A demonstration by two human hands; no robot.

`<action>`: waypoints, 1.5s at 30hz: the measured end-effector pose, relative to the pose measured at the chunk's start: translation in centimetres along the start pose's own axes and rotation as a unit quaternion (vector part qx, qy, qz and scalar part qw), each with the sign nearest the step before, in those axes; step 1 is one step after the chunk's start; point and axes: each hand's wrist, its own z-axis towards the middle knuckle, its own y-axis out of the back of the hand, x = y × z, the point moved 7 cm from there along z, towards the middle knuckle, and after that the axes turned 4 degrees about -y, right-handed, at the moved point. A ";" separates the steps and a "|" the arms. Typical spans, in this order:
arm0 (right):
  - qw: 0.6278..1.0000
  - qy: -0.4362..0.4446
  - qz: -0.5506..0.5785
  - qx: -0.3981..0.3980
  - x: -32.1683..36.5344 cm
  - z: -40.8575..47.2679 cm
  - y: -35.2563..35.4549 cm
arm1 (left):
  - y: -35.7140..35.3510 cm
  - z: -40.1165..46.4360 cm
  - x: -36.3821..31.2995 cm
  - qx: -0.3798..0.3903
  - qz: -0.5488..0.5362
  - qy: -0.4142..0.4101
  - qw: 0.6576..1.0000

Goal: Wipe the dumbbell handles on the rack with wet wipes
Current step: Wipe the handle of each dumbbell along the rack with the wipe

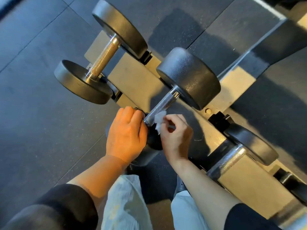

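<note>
Rubber gym flooring (41, 97) lies beneath the dumbbell rack (132, 77). Your left hand (126, 135) grips the near head of the middle dumbbell (187, 77), steadying it, while your right hand (176, 135) pinches a wet wipe (159, 119) against its knurled handle (161, 108), near the rack's front edge.

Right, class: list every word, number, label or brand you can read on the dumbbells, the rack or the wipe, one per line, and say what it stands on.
None can be read.
Middle dumbbell's far head: faint raised marks on the rim, too blurred to read.
Left dumbbell, right dumbbell, rack, wet wipe: no text visible.
</note>
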 end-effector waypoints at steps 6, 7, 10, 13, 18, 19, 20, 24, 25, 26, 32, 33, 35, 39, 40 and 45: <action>0.985 0.021 -0.017 -0.171 2.0 2.0 1.2 | 0.4 0.1 -0.3 -0.018 -0.026 -0.013 0.999; 0.981 0.022 -0.030 -0.191 2.1 1.9 1.0 | 0.3 0.0 -0.3 -0.017 -0.024 -0.020 0.999; 0.974 0.013 -0.049 -0.220 2.4 1.3 0.3 | 0.4 -0.1 -0.2 -0.016 -0.036 -0.030 0.999; 0.982 -0.009 -0.061 -0.181 2.4 0.4 -0.4 | 0.4 -0.3 -0.1 -0.007 -0.067 -0.053 0.996; 0.992 -0.113 -0.028 -0.050 1.6 -2.1 -2.1 | 0.5 -0.4 0.5 0.001 -0.122 -0.069 0.990; 0.991 -0.124 -0.036 -0.036 1.5 -2.2 -2.1 | 0.5 -0.4 0.7 0.006 -0.140 -0.064 0.988; 0.990 -0.129 -0.052 -0.029 1.6 -2.3 -2.0 | 0.6 -0.3 0.8 0.012 -0.163 -0.061 0.985; 0.979 -0.064 -0.108 -0.163 4.2 -1.9 -0.1 | 0.9 1.0 2.4 0.026 -0.248 -0.045 0.967; 0.971 -0.040 -0.099 -0.212 4.8 -1.6 0.5 | 0.9 1.5 3.1 0.024 -0.251 -0.039 0.967; 0.964 -0.019 -0.097 -0.245 5.3 -1.2 0.8 | 0.8 2.0 3.7 0.023 -0.245 -0.036 0.969; 0.951 0.002 -0.231 -0.204 5.6 1.0 -1.3 | 0.1 2.3 4.2 0.051 -0.211 -0.046 0.975; 0.954 -0.005 -0.234 -0.187 5.5 0.8 -1.4 | 0.1 2.3 4.3 0.049 -0.213 -0.043 0.975; 0.964 -0.019 -0.227 -0.136 5.3 0.0 -1.7 | 0.1 2.3 4.5 0.052 -0.215 -0.031 0.975; 0.972 -0.100 -0.214 -0.005 4.0 -1.5 -3.1 | 0.0 2.3 4.6 0.053 -0.210 -0.024 0.976; 0.972 -0.121 -0.201 0.013 3.8 -1.7 -3.2 | 0.0 2.3 4.6 0.049 -0.213 -0.025 0.975; 0.972 -0.038 -0.225 -0.051 6.7 -0.9 -2.6 | -0.4 2.4 5.1 0.047 -0.234 -0.026 0.971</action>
